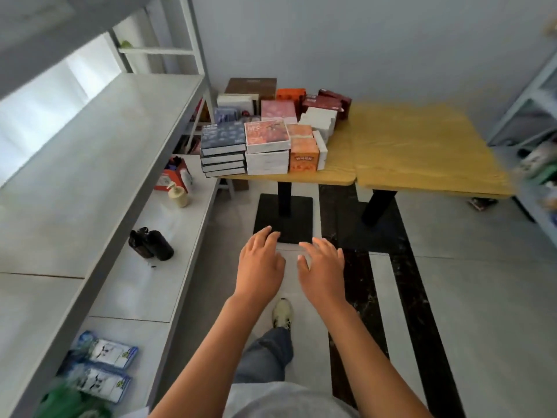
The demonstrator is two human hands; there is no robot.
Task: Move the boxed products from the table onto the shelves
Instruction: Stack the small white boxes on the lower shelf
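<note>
Several boxed products crowd the left end of a yellow wooden table: a stack of dark blue boxes, a stack of white boxes topped by a red-pictured one, orange boxes, a pink box, dark red boxes and a brown box. Grey metal shelves run along the left. My left hand and my right hand reach forward side by side over the floor, fingers spread, holding nothing, well short of the table.
The lower shelf carries dark bottles, a cream pump bottle, an orange carton and blue-white packets. Another shelf unit stands at the right. The table's black pedestal base sits on the floor ahead of my foot.
</note>
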